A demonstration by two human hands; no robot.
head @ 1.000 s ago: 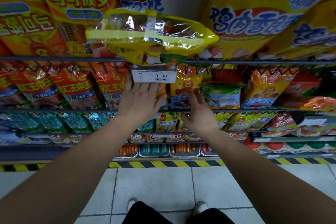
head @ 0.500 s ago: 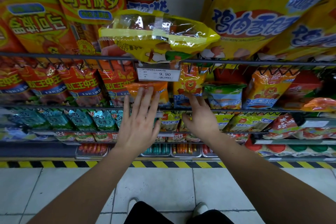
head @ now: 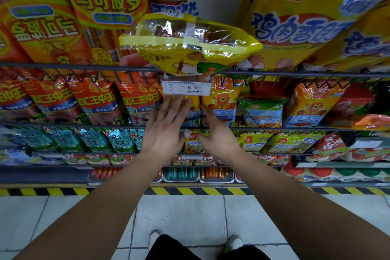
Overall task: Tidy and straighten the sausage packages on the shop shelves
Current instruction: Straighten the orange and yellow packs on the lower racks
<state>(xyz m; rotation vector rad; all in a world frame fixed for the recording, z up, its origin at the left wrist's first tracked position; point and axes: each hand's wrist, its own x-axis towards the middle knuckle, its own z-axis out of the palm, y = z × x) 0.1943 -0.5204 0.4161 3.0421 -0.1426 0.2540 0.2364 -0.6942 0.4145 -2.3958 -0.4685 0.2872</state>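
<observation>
- Against 0.5 s ago: left hand (head: 166,133) has gone up and toward 1 o'clock, and its spread fingers are now drawn together. Right hand (head: 217,137) has shifted toward 9 o'clock, so the gap between the hands is narrower.
- Left hand: flat, fingers straight, tips on orange pack (head: 195,106); grips nothing.
- Right hand: fingers extended, index tip at the seam between orange pack and lion pack (head: 223,101); grips nothing.
- Orange pack: second shelf, behind rail (head: 274,128), at 6 o'clock of price tag (head: 186,88). It is mostly hidden by the left fingers, so its lean cannot be told.
- Red packs (head: 95,99) stand in a row at its 9 o'clock, leaning.
- Yellow bag (head: 190,46) at 12 o'clock lies across top rail (head: 63,66), overhanging the tag.
- Room: tag just above the fingertips; packs close on both sides; tiled floor (head: 179,213) at 6 o'clock.
</observation>
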